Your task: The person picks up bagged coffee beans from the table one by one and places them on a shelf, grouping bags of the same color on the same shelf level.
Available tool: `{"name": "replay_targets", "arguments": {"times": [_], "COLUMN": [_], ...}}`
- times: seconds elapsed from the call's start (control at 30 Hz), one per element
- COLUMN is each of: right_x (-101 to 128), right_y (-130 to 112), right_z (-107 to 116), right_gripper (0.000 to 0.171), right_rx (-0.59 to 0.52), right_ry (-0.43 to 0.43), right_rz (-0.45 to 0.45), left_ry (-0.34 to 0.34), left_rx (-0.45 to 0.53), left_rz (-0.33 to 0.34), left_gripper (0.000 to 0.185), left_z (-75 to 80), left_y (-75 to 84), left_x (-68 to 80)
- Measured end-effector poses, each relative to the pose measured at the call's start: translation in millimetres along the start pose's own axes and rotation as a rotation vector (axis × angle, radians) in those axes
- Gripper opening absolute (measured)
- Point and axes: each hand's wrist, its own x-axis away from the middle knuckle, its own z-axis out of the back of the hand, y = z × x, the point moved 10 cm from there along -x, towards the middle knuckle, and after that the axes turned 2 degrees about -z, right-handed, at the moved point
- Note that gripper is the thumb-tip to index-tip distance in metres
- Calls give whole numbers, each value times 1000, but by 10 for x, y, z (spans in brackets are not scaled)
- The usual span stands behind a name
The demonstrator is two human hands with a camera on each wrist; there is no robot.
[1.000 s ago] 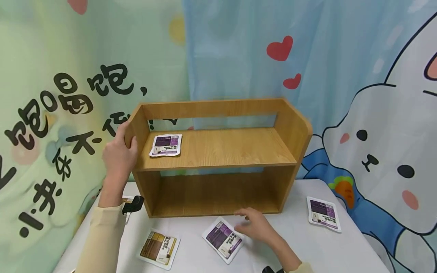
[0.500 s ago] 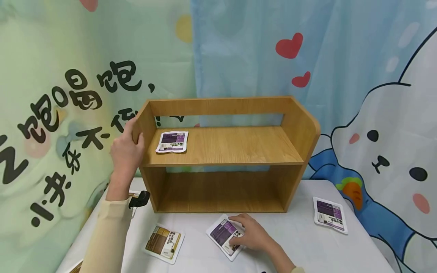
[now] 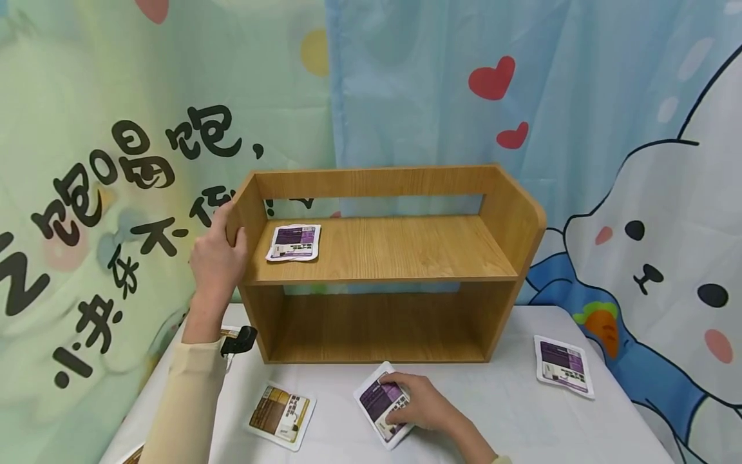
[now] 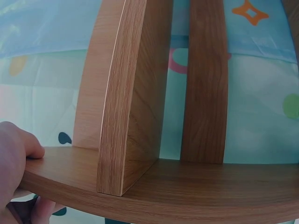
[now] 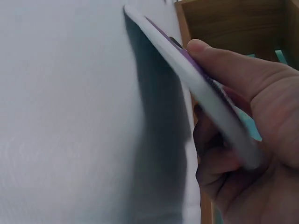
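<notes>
A wooden two-tier shelf [image 3: 382, 258] stands on the white table [image 3: 510, 419]. My left hand [image 3: 217, 258] grips its left side panel [image 4: 140, 186], thumb on the inner face. A purple packet [image 3: 294, 242] lies on the upper tier at the left. My right hand [image 3: 414, 403] pinches another purple packet [image 3: 377, 403] in front of the shelf, thumb on top and fingers beneath. In the right wrist view this purple packet [image 5: 196, 79] is tilted, one edge lifted off the table.
A brown packet [image 3: 281, 414] lies on the table at the front left. A third purple packet [image 3: 563, 365] lies at the right. A printed cloth backdrop [image 3: 522, 129] hangs right behind the shelf. The lower tier [image 3: 377, 332] holds nothing.
My right hand came down on the purple packet in front of the shelf, closed its fingers round it and tipped it up. The left hand kept its hold on the shelf.
</notes>
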Motion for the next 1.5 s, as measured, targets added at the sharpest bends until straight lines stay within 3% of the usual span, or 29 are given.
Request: {"name": "replay_targets", "arguments": {"times": [0.2,0.73,1.2,1.5], "right_x": [4,54,3,-209], "right_y": [-22,-695,-1365,-1559], "right_z": [-7,495,1197,1594], "right_gripper": [57,60,62,63], "right_rx": [-63,-39,-105,-107], "right_ry": [-12,113,256,342], "right_rz": [-62,32,96,94], "left_ry": [-7,4,33,24], "left_rx": [6,12,20,15], "left_rz": [6,-2,-23,-19], "left_gripper": [44,44,42,42], "left_z": [-12,-9,33,31], "left_y": [-1,-22,23,22], "left_x": [23,-15,-33,-14]}}
